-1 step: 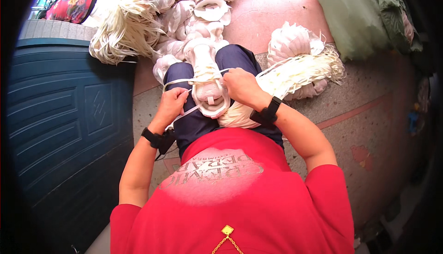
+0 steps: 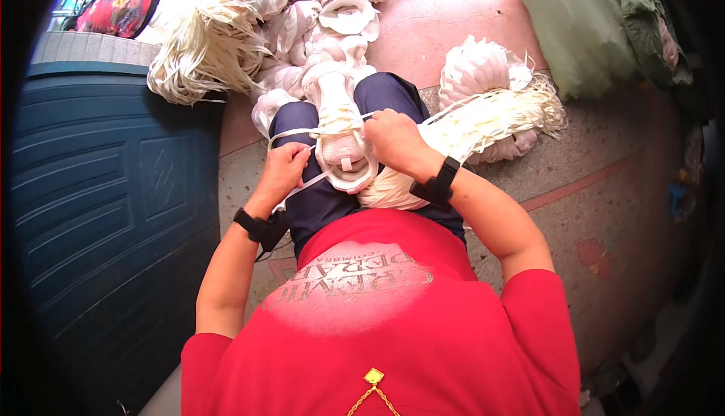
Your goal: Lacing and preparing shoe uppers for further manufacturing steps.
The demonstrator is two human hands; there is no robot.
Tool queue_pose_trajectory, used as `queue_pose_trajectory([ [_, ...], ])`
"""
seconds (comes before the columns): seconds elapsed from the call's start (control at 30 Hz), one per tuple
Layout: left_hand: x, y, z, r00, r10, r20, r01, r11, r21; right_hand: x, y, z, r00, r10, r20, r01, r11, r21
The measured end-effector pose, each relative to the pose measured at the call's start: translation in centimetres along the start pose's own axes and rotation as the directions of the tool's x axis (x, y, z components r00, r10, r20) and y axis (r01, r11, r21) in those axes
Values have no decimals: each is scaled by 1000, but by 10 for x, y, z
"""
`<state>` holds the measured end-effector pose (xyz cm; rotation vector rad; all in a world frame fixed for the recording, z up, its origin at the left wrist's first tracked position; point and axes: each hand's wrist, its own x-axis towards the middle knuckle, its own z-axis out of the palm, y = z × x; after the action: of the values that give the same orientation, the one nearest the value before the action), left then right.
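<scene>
A pale pink and white sneaker rests between my knees, its heel opening toward me. Cream shoelace crosses its throat and loops out over my left knee. Left of the shoe, my left hand has its fingers closed in a pinch on a lace end. My right hand is closed at the shoe's right side, gripping lace by the upper eyelets; its fingertips are partly hidden. A bundle of loose laces lies across my right thigh, below that hand.
Several similar shoes are heaped beyond my knees, with a hank of laces at left. More laces lie with a pale shoe bundle at right. A blue panelled door stands left; a green sack sits far right.
</scene>
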<state>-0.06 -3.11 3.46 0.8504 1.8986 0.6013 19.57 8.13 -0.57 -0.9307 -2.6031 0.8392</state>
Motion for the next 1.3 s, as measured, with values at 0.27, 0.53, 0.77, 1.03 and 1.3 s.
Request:
queue_pose_trajectory([
  [0.27, 6, -5, 7, 981, 194, -14, -188, 966, 177, 4, -8, -7, 966, -256, 43, 258, 928, -270],
  [0.53, 4, 5, 9, 821, 568, 53, -423, 544, 725, 1, -12, -11, 995, -77, -57, 59, 962, -266],
  [0.77, 10, 0, 17, 787, 605, 120, -490, 494, 718, -1, -19, -8, 997, -73, -32, 59, 944, -324],
  [1.03, 0, -9, 16, 868, 481, -126, -343, 763, 548, -5, -34, -13, 996, -87, 13, 86, 934, -345],
  [1.3, 14, -28, 21, 886, 428, -180, -382, 892, 242, -7, -5, -7, 997, 81, -7, -81, 996, 48],
])
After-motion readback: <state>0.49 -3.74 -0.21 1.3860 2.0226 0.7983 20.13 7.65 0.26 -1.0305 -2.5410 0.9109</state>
